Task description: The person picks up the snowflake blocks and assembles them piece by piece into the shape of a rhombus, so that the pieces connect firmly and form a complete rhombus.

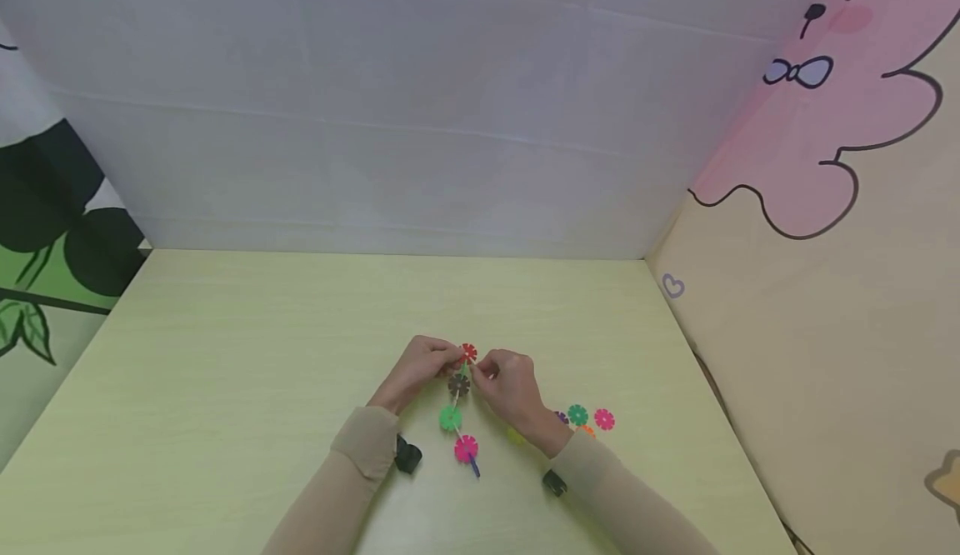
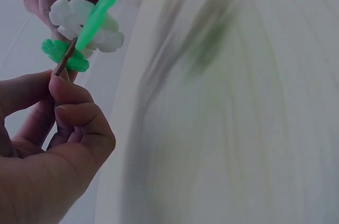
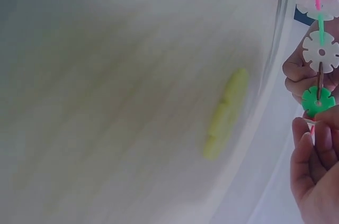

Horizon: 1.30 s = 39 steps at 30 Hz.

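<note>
A chain of slotted plastic snowflake discs runs toward me between my hands in the head view, with a red disc (image 1: 468, 352) at its far end. Below it come a brown disc (image 1: 459, 385), a green disc (image 1: 450, 418) and a pink disc (image 1: 466, 449), joined by others seen edge-on. My left hand (image 1: 427, 362) pinches the red disc's left side. From the right, my right hand (image 1: 512, 384) pinches a small piece against that end; a thin white edge (image 3: 308, 122) shows at its fingertips in the right wrist view. The fingers hide most of that piece.
Loose discs lie on the table by my right forearm: a teal disc (image 1: 577, 414), a pink one (image 1: 604, 419), an orange one (image 1: 588, 431), and a yellow disc (image 3: 226, 115). A white wall (image 1: 390, 180) stands behind the table.
</note>
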Each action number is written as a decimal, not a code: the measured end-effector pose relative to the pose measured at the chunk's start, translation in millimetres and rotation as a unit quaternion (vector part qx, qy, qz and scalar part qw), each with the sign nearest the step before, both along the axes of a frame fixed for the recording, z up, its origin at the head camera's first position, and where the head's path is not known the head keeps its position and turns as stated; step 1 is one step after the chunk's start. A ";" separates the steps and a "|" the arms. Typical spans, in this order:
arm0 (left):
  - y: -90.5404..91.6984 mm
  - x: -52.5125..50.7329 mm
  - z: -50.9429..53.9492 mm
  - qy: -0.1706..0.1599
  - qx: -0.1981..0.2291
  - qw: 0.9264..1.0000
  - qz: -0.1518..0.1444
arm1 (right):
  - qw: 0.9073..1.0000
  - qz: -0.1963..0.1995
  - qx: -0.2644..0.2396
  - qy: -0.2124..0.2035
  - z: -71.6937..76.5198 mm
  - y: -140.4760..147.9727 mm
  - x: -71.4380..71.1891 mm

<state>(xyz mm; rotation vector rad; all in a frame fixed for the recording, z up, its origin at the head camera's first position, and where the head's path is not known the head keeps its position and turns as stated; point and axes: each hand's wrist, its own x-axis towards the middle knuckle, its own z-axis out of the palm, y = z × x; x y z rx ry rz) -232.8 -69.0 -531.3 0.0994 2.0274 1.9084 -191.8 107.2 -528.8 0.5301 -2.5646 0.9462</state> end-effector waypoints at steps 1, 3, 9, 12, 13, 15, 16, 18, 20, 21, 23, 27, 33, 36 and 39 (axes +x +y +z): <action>-0.3 0.0 -0.2 0.001 0.000 1.000 -0.002 | 1.000 0.000 -0.001 -0.001 0.9 -0.3 0.4; -0.9 -0.5 -1.3 0.007 -0.001 1.000 -0.006 | 1.000 -0.002 -0.003 -0.001 2.9 -0.6 0.8; -1.9 -1.4 -3.6 0.018 -0.015 1.000 -0.015 | 1.000 0.001 -0.003 -0.003 3.6 0.6 0.4; -1.9 -1.4 -3.1 0.017 -0.023 0.999 -0.014 | 1.000 -0.001 0.004 -0.009 1.5 1.7 -0.5; -1.9 -1.3 -2.9 0.017 -0.024 0.999 -0.014 | 1.000 -0.003 0.006 -0.011 1.5 1.9 -0.5; -1.6 -1.4 -3.1 0.014 -0.019 1.000 -0.020 | 1.000 -0.007 0.012 -0.014 1.4 2.2 -0.4; -1.6 -1.6 -3.5 0.012 -0.013 1.000 -0.023 | 1.000 -0.008 0.013 -0.015 1.4 2.2 -0.5; -1.8 -1.6 -4.1 0.010 0.001 0.999 -0.035 | 1.000 -0.008 0.013 -0.016 2.9 2.2 0.0; -2.1 -1.7 -5.3 0.005 0.017 0.999 -0.046 | 1.000 -0.007 0.012 -0.015 3.8 2.3 0.3; -2.4 -1.6 -5.8 0.003 0.023 0.998 -0.050 | 1.000 -0.007 0.011 -0.014 4.0 2.4 0.2; -3.0 -1.4 -6.7 0.003 0.028 0.998 -0.056 | 1.000 -0.006 0.010 -0.012 4.1 2.7 0.1; -3.7 -1.4 -8.5 0.006 0.028 0.998 -0.060 | 1.000 -0.010 0.017 -0.011 1.4 3.3 -1.5; -3.4 -1.7 -10.1 0.006 0.040 0.997 -0.060 | 1.000 -0.006 0.016 -0.006 0.7 4.1 -2.1; -2.7 -1.9 -10.4 0.003 0.042 0.997 -0.060 | 1.000 -0.004 0.012 -0.008 1.3 4.6 -2.0; -2.0 -1.5 -9.7 0.003 0.038 0.998 -0.058 | 1.000 -0.003 0.011 -0.013 1.7 5.1 -2.1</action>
